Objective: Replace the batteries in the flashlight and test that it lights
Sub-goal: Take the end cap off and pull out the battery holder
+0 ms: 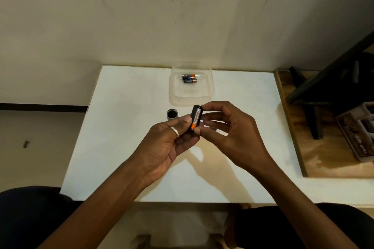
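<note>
Left hand [172, 141] and right hand [230, 127] pinch the battery holder [195, 118] above the table [121, 147], away from its edges, flashlight tube [172, 115] and tray [211, 95] just beyond.

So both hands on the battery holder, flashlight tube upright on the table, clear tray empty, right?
Not empty: head view shows batteries lying in the clear tray. Left hand and right hand do hold the battery holder; flashlight tube stands upright on the table.
</note>
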